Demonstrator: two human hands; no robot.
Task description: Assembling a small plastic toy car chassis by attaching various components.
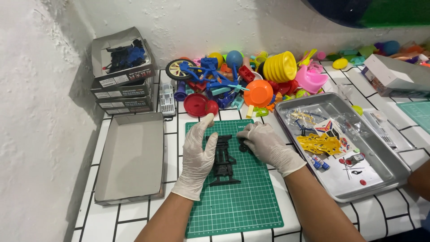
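Note:
A black toy-car chassis [225, 162] lies lengthwise on a green cutting mat [237, 206]. My left hand [198, 154], in a white glove, holds the chassis by its left side, thumb raised. My gloved right hand [268, 145] pinches a small black part [243, 146] against the chassis's upper right edge. Both forearms come in from the bottom of the view.
A metal tray [380, 172] at the right holds yellow parts [321, 144], a sticker sheet and small pieces. An empty grey box lid [132, 159] lies left of the mat, stacked boxes [123, 74] behind it. Colourful plastic toys [251, 78] crowd the back. Another person's arm [421, 179] shows at far right.

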